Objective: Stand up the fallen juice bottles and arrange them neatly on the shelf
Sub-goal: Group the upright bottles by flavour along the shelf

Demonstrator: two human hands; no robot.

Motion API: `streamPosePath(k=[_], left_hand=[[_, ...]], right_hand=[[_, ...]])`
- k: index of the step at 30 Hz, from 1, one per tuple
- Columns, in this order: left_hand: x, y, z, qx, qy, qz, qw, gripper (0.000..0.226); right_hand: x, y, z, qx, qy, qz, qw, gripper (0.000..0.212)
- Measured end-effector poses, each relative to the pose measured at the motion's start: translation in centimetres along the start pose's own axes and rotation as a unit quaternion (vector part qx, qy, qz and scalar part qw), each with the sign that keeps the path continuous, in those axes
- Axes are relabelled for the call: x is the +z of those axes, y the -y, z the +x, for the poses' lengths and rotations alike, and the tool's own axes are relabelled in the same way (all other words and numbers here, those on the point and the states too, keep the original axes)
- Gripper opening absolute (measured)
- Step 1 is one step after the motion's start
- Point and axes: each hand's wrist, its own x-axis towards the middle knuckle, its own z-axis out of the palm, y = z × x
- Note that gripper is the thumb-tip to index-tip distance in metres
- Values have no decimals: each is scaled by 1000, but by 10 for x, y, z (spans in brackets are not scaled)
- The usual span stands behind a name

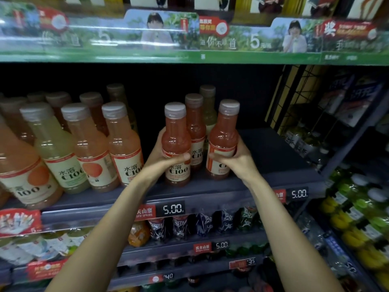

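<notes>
With the left hand point(168, 157) wrapping its grip around one red juice bottle point(176, 144) and the right hand point(233, 157) clasping another point(222, 142), both upright near the shelf point(273, 152) front, a nudge is risking toppling the bottle behind point(195, 131).

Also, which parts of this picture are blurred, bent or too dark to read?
Head view: the promotional banner on the upper shelf edge is smeared at left; wide-angle distortion makes the left bottles lean; the shelf's back is black; the left hand and right hand with their red juice bottles stay fairly sharp.
</notes>
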Motion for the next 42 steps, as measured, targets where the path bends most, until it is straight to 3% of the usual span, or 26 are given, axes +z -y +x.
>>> streamPosePath(k=[6,12,16,26,31,36,42], left_hand=[[5,-5,-2,42,28,73,996,94],[24,2,-3,87,-98,176,976,95],[46,0,-1,105,-111,187,970,90],[142,-4,43,81,-41,157,983,76],[188,-5,69,97,-4,167,981,72],[214,2,92,99,2,150,984,68],[226,5,105,98,28,163,981,77]], right_hand=[[17,1,-6,-12,98,40,994,72],[15,-3,-4,-5,86,87,992,75],[-2,-8,-7,-5,72,89,993,80],[-104,-18,-3,19,-5,46,999,90],[-151,-29,1,26,-64,22,997,82],[-174,-39,9,24,-99,8,995,94],[-178,-36,16,-9,-156,-16,988,88]])
